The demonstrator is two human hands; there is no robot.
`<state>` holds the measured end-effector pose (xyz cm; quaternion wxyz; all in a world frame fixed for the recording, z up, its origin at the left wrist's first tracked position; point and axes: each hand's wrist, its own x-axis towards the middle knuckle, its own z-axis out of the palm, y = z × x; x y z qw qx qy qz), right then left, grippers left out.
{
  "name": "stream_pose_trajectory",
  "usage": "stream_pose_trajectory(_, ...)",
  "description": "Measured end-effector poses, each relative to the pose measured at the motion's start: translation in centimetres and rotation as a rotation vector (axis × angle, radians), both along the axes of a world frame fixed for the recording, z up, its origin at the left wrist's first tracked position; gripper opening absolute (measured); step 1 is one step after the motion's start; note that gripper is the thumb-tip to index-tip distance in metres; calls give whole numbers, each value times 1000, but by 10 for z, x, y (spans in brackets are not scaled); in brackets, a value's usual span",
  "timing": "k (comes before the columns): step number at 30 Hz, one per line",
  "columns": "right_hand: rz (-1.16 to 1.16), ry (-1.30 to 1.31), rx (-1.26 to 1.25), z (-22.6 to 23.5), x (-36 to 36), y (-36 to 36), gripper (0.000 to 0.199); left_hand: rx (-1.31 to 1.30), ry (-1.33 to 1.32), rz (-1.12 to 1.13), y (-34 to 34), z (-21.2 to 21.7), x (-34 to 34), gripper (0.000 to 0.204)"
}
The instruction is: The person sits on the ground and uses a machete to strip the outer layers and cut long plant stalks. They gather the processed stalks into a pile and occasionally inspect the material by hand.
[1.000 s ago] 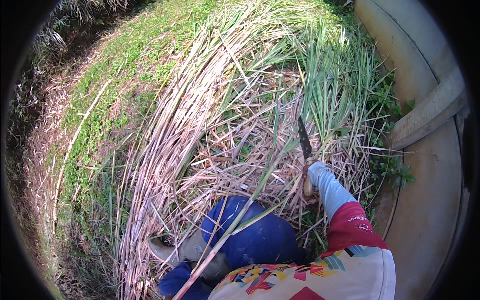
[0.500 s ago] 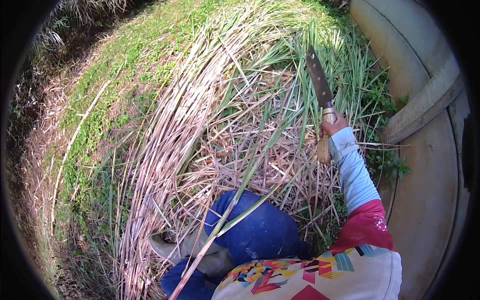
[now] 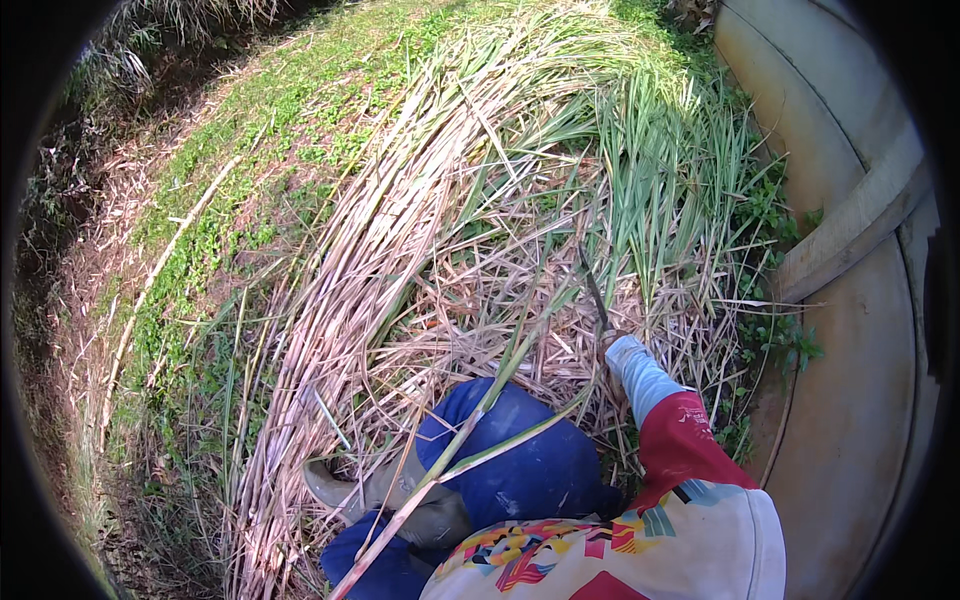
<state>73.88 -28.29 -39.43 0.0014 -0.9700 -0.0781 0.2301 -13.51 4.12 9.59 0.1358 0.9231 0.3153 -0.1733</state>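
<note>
My right hand (image 3: 607, 345) is closed around the handle of a large knife. Its dark blade (image 3: 594, 289) points away and slightly left, seen nearly edge-on, over the dry stalks. Most of the handle is hidden by the hand and pale blue cuff. A long cane-like stalk (image 3: 465, 432) with narrow green leaves slants across my blue-trousered knee (image 3: 520, 455), from the lower edge toward the blade. The leaf ends run close to the blade; I cannot tell if they touch. My left hand is not in view.
A long bundle of dry stalks (image 3: 330, 300) lies left of my legs, with cut green leaves (image 3: 650, 190) ahead. A tan curved wall (image 3: 850, 400) with a beam (image 3: 850, 230) stands close on the right. My boot (image 3: 425, 515) rests beside the bundle. Grass covers the left slope.
My right hand has come nearer and left with the knife, whose blade has turned from broadside to almost edge-on. The slanting stalk has shifted slightly.
</note>
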Motion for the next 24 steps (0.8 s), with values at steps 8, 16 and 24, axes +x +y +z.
stream_pose_trajectory(8, -143, -190, 540, 109, -126, 118, 68, 233, 57, 150, -64, 41, -107, 38)
stream_pose_trajectory(16, -342, -214, 622, 142, -177, 75, 83, 148, 151, 393, -111, -44, -157, 36)
stream_pose_trajectory(24, 13, -33, 1045, 244, -217, 180, 75, 12, 11, 607, -137, -70, -134, 37)
